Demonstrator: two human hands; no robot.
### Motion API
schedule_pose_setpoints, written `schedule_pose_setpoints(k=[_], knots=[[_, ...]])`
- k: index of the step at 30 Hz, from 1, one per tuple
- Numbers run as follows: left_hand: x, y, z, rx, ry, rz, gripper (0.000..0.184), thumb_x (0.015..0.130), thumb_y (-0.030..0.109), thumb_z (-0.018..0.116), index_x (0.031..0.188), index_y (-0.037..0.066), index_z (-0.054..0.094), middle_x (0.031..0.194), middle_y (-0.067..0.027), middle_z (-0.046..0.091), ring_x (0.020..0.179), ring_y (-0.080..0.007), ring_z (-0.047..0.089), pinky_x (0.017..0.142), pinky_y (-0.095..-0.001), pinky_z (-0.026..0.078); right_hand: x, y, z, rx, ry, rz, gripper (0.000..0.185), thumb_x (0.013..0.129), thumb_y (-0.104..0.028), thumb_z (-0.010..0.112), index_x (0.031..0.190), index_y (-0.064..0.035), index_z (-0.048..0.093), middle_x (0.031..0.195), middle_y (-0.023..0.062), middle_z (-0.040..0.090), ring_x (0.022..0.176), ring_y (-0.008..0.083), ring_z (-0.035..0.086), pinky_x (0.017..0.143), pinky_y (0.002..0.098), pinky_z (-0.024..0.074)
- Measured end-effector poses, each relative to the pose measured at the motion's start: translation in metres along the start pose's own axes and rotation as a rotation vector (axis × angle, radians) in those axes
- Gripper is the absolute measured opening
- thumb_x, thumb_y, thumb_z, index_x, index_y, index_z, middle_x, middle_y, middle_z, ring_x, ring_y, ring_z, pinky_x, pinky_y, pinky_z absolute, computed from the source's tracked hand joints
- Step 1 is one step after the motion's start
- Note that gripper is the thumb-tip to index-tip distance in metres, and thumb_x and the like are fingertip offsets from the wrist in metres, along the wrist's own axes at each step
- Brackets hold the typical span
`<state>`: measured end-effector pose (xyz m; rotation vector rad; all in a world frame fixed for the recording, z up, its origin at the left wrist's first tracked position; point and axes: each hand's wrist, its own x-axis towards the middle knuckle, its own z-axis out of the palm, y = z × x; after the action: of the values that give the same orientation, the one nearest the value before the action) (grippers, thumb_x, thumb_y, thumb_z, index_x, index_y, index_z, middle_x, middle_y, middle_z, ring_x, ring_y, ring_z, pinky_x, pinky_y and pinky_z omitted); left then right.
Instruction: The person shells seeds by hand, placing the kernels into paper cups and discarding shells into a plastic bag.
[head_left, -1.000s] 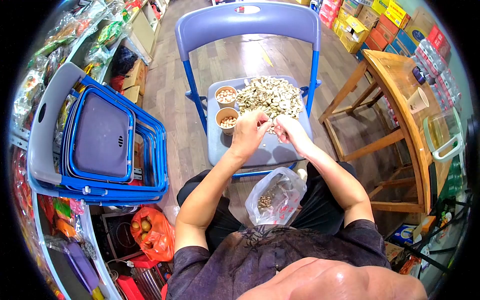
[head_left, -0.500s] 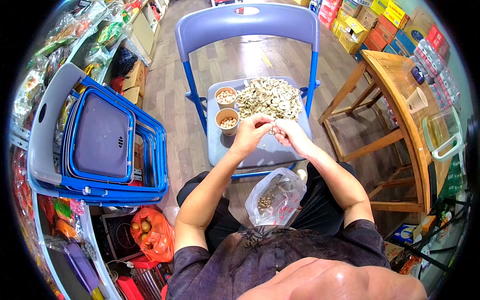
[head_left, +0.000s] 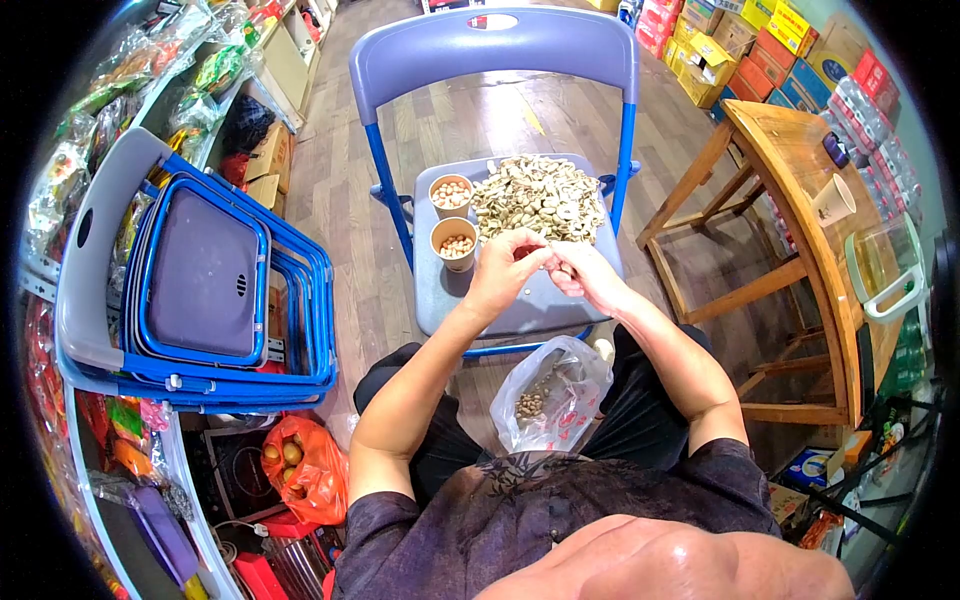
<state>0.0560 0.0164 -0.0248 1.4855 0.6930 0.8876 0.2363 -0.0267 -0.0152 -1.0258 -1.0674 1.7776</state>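
Over the front of a grey folding chair seat [head_left: 470,310], my left hand [head_left: 505,268] and my right hand [head_left: 585,275] meet at the fingertips. Both are closed in a pinch around a small piece, apparently a peanut, mostly hidden by the fingers. Just beyond them lies a heap of pale, split peanut shells [head_left: 535,200]. Left of the heap stand two paper cups of shelled peanuts, a far cup [head_left: 451,207] and a near cup [head_left: 454,262]. Below my hands, between my knees, a clear plastic bag [head_left: 570,390] hangs open with some brownish unshelled nuts [head_left: 530,404] inside.
Folded blue-framed chairs [head_left: 205,270] lean at the left by stocked shelves. An orange bag [head_left: 305,475] of round yellowish produce is on the lower left. At right stands a wooden table [head_left: 790,160] with a paper cup [head_left: 833,200] and a clear jug [head_left: 888,265]. Boxes [head_left: 750,75] are stacked behind.
My fingers have shifted slightly against each other, and the right-hand fingers are curled a little more. A tiny piece seen between the fingertips is now mostly covered. The cups, heap and bag look unchanged.
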Motion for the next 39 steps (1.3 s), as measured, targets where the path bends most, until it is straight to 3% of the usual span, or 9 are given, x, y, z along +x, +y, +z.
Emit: schedule_pose_setpoints(k=[2, 4, 11, 19, 23, 28, 34, 39], knots=[[0.0, -0.001, 0.002, 0.027, -0.003, -0.012, 0.007, 0.091, 0.005, 0.063, 0.096, 0.0, 0.063, 0.089, -0.0038, 0.068, 0.083, -0.0094, 0.063, 0.077, -0.0231, 0.05, -0.001, -0.002, 0.0, 0.008, -0.006, -0.001, 0.035, 0.099, -0.041, 0.047, 0.082, -0.0109, 0.052, 0.061, -0.0066, 0.039, 0.049, 0.0036, 0.028, 0.044, 0.0207, 0.0205], [0.001, -0.004, 0.004, -0.04, 0.047, 0.053, 0.006, 0.087, 0.007, 0.067, 0.09, 0.002, 0.067, 0.079, -0.0016, 0.067, 0.072, -0.0066, 0.06, 0.064, -0.0226, 0.048, -0.001, -0.002, 0.0, 0.016, -0.013, -0.001, 0.035, 0.099, -0.042, 0.047, 0.083, -0.011, 0.052, 0.061, -0.0067, 0.039, 0.049, 0.0036, 0.028, 0.044, 0.0206, 0.0206], [0.002, -0.012, 0.004, 0.017, 0.071, 0.069, 0.007, 0.083, 0.007, 0.068, 0.086, 0.001, 0.065, 0.074, -0.0014, 0.064, 0.069, -0.0067, 0.057, 0.062, -0.0236, 0.047, 0.0, 0.0, 0.0, 0.021, -0.034, 0.031, 0.036, 0.098, -0.044, 0.049, 0.084, -0.011, 0.055, 0.062, -0.0065, 0.039, 0.051, 0.0039, 0.03, 0.045, 0.0208, 0.0208], [-0.007, 0.006, 0.008, 0.375, 0.145, 0.115, 0.012, 0.077, 0.01, 0.069, 0.081, 0.002, 0.061, 0.072, -0.0098, 0.062, 0.064, -0.0194, 0.059, 0.061, -0.0338, 0.047, 0.001, 0.001, 0.0, 0.013, -0.05, 0.069, 0.036, 0.098, -0.043, 0.049, 0.082, -0.0109, 0.055, 0.061, -0.0063, 0.038, 0.051, 0.0046, 0.03, 0.045, 0.0215, 0.0206], [-0.006, 0.005, 0.008, 0.414, 0.152, 0.143, 0.011, 0.078, 0.008, 0.068, 0.081, 0.001, 0.061, 0.071, -0.009, 0.062, 0.063, -0.0171, 0.058, 0.06, -0.0325, 0.047, 0.002, 0.003, -0.002, 0.022, -0.052, 0.083, 0.037, 0.098, -0.043, 0.048, 0.08, -0.0112, 0.054, 0.061, -0.0065, 0.038, 0.05, 0.0046, 0.029, 0.044, 0.0216, 0.0201], [-0.001, -0.011, 0.008, 0.116, 0.112, 0.06, 0.006, 0.083, 0.006, 0.066, 0.079, 0.002, 0.063, 0.071, -0.0031, 0.064, 0.066, -0.0081, 0.057, 0.059, -0.0269, 0.046, 0.002, -0.002, 0.002, 0.027, -0.046, 0.098, 0.037, 0.099, -0.042, 0.045, 0.078, -0.0114, 0.052, 0.061, -0.0068, 0.037, 0.05, 0.0046, 0.028, 0.044, 0.0219, 0.02], [0.002, -0.007, 0.002, -0.267, 0.022, -0.012, 0.004, 0.088, 0.006, 0.065, 0.087, 0.002, 0.065, 0.081, -0.0022, 0.066, 0.072, -0.0076, 0.057, 0.066, -0.0247, 0.047, 0.005, 0.008, -0.003, 0.117, -0.054, 0.042, 0.033, 0.099, -0.037, 0.043, 0.082, -0.0103, 0.05, 0.059, -0.0072, 0.035, 0.048, 0.0049, 0.026, 0.043, 0.0218, 0.0209], [0.003, -0.011, -0.003, -0.294, -0.032, -0.128, 0.008, 0.088, 0.011, 0.064, 0.092, 0.004, 0.062, 0.083, -0.0003, 0.063, 0.073, -0.0065, 0.054, 0.067, -0.0235, 0.044, 0.005, 0.0, 0.001, 0.096, -0.03, 0.114, 0.034, 0.101, -0.036, 0.039, 0.081, -0.0106, 0.049, 0.057, -0.0068, 0.034, 0.046, 0.0053, 0.027, 0.041, 0.0218, 0.02]])
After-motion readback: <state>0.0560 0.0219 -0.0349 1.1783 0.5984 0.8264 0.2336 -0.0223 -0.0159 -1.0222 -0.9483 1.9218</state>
